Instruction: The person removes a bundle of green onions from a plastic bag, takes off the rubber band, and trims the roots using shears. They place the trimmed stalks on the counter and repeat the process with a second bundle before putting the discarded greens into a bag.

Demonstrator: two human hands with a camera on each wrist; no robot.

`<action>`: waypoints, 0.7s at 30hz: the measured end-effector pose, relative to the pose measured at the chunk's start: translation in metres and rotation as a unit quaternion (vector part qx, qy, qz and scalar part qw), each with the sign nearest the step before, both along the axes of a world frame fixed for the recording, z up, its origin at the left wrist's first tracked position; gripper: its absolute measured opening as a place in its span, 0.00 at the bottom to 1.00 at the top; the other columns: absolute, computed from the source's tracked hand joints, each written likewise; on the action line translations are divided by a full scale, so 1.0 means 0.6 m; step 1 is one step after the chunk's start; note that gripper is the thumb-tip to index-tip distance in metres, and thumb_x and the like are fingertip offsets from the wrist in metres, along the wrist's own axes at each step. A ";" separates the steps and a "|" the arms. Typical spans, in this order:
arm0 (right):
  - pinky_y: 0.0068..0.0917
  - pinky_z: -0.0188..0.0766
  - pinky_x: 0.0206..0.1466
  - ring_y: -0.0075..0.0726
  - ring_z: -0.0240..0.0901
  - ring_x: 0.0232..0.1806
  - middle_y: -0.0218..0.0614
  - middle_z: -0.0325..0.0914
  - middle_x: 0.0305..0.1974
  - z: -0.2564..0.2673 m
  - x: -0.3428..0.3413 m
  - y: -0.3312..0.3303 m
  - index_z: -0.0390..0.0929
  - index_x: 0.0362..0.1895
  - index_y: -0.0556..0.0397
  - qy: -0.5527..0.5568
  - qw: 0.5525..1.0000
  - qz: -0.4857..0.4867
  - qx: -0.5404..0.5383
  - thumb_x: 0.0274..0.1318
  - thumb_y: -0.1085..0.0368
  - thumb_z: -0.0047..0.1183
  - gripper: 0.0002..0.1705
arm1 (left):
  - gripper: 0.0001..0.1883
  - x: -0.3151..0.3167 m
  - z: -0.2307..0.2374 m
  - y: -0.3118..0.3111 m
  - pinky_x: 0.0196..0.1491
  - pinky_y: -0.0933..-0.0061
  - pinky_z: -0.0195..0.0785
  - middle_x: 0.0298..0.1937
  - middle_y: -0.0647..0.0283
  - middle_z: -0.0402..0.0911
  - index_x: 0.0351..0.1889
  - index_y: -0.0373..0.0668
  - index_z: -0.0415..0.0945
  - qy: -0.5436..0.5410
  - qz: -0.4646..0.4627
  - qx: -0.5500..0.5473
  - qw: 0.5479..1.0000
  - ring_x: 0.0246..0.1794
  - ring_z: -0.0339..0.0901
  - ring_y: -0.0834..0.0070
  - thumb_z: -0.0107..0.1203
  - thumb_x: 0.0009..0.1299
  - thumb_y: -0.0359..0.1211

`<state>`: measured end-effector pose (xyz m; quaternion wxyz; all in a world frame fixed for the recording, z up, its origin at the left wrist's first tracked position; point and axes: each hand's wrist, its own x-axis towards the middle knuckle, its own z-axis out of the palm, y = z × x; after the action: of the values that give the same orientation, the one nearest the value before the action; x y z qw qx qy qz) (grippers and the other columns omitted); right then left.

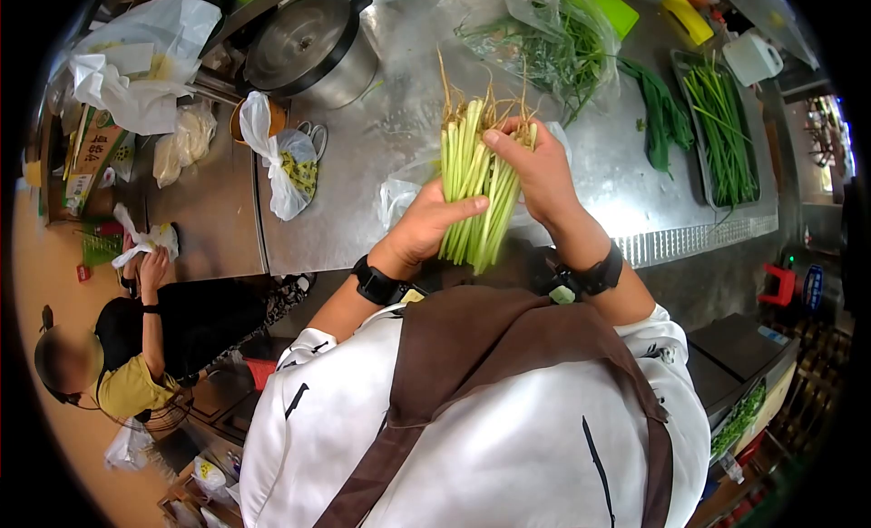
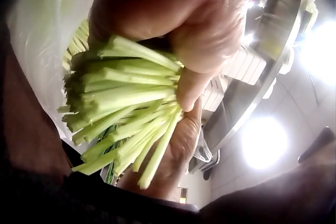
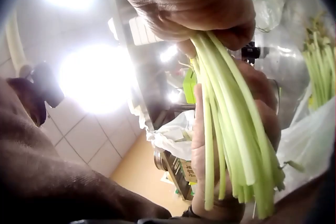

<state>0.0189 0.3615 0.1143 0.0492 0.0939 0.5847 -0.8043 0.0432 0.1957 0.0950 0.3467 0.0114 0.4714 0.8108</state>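
Note:
Both hands hold one bunch of pale green stems (image 1: 467, 179) above the metal counter, stringy brown roots at the far end and cut ends toward the body. My left hand (image 1: 425, 221) grips the bunch low on its left side, thumb laid across the stems. Near the roots, my right hand (image 1: 544, 170) holds the right side with thumb and fingers. In the left wrist view the cut ends (image 2: 126, 98) fan out below the left hand (image 2: 173, 8). The right wrist view shows long stems (image 3: 231, 113) hanging from under the right hand (image 3: 194, 3).
A clear bag of leafy greens (image 1: 562, 52) lies beyond the bunch. At right is a tray (image 1: 682, 92) of long green stems, beside dark green leaves (image 1: 658, 115). A lidded pot (image 1: 304, 47) and a tied white bag (image 1: 286, 165) stand left. Another person (image 1: 136, 374) works at far left.

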 end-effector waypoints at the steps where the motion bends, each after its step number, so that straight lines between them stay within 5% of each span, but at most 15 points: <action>1: 0.19 0.67 0.38 0.19 0.69 0.33 0.29 0.74 0.33 -0.002 0.000 0.001 0.73 0.38 0.55 -0.003 1.000 -0.008 0.007 0.52 0.64 0.59 0.13 | 0.21 0.000 -0.001 0.000 0.46 0.70 0.73 0.48 0.60 0.76 0.58 0.36 0.64 -0.013 0.005 0.008 1.000 0.44 0.77 0.73 0.52 0.69 0.32; 8: 0.20 0.68 0.39 0.21 0.70 0.34 0.29 0.75 0.34 -0.004 0.001 0.000 0.73 0.43 0.58 -0.020 0.999 -0.032 -0.011 0.52 0.66 0.57 0.14 | 0.19 0.000 -0.011 0.001 0.48 0.71 0.72 0.49 0.62 0.75 0.57 0.37 0.64 -0.085 0.054 0.050 0.994 0.45 0.76 0.75 0.47 0.73 0.39; 21: 0.21 0.67 0.39 0.22 0.69 0.36 0.31 0.74 0.36 -0.014 0.001 0.010 0.71 0.44 0.58 -0.020 1.000 -0.012 0.020 0.49 0.67 0.57 0.17 | 0.18 -0.001 -0.011 0.002 0.47 0.72 0.72 0.48 0.62 0.76 0.57 0.38 0.65 -0.079 0.064 0.046 0.994 0.45 0.76 0.76 0.48 0.72 0.36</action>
<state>0.0196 0.3677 0.1060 0.0499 0.1181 0.5981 -0.7911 0.0428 0.1971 0.0881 0.3292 -0.0663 0.4044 0.8507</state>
